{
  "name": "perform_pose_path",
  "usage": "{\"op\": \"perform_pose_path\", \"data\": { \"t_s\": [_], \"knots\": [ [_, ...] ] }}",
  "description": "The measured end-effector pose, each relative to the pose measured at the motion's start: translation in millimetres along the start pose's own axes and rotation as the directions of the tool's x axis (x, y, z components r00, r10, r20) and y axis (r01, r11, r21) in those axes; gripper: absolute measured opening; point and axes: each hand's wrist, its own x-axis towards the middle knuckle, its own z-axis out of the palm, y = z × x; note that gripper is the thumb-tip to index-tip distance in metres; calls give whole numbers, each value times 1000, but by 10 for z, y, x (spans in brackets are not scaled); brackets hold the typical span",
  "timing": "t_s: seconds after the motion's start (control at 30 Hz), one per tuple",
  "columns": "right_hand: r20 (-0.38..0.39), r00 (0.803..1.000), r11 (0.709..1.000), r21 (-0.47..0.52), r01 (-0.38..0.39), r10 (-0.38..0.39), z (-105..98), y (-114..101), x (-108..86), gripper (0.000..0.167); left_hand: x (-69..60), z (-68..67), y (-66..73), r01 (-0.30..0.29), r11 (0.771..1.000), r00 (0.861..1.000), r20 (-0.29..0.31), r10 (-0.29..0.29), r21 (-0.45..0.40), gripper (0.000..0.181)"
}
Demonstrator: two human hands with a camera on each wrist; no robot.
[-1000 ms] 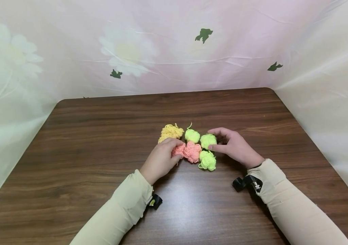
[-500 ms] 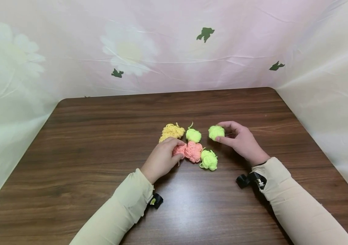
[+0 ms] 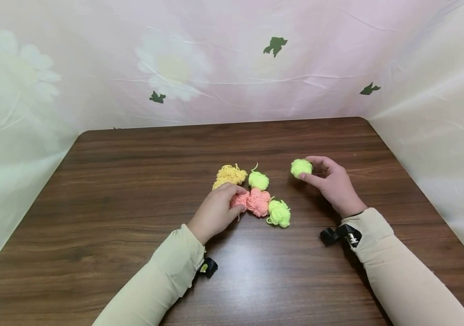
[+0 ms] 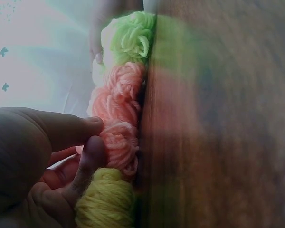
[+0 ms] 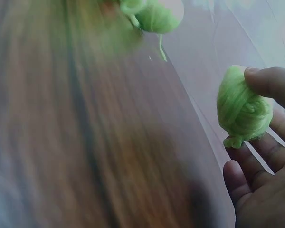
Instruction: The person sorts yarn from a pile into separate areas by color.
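The right hand (image 3: 335,185) pinches a green yarn ball (image 3: 301,168) between thumb and fingers, right of the other balls; the right wrist view shows this green ball (image 5: 243,107) clear of the table. The left hand (image 3: 215,213) has its thumb and fingertips around a pink yarn ball (image 3: 240,201), partly hidden by the fingers. Touching that one on its right is a second pink ball (image 3: 258,202). A green ball (image 3: 279,213) lies right of the pink pair, another green ball (image 3: 258,180) behind them. Yellow yarn (image 3: 229,175) sits behind the left fingers, partly covered.
The dark wooden table (image 3: 134,181) has rounded back corners. A pale floral cloth (image 3: 224,59) hangs behind it and along both sides. A black wrist device (image 3: 209,267) is on the left sleeve, another black device (image 3: 335,236) on the right.
Carrying the green ball, the right hand has moved right and toward the back, away from the group. The left hand and the remaining balls have stayed almost in place.
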Motion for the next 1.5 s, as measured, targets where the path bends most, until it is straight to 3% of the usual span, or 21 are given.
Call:
{"op": "perform_pose_path", "data": {
  "t_s": [0.17,0.67,0.9,1.13,1.5],
  "knots": [
    [-40,999,1000,17,-18,18,-57,68,33,51,7,-3,6,-7,1000,1000,-6,7,1,32],
    [-64,994,996,5,-88,88,-174,166,110,52,10,-8,-9,-5,1000,1000,-4,5,3,31],
    [-119,986,993,33,-111,114,-234,204,152,57,7,-22,-5,-1,1000,1000,-4,1,4,31],
    [-111,980,985,55,-161,166,-291,204,175,58,7,-19,4,8,1000,1000,-3,-8,0,31],
    [-133,974,983,59,-175,182,-365,269,235,57,15,-20,-1,3,1000,1000,-5,-3,0,31]
  ]
}}
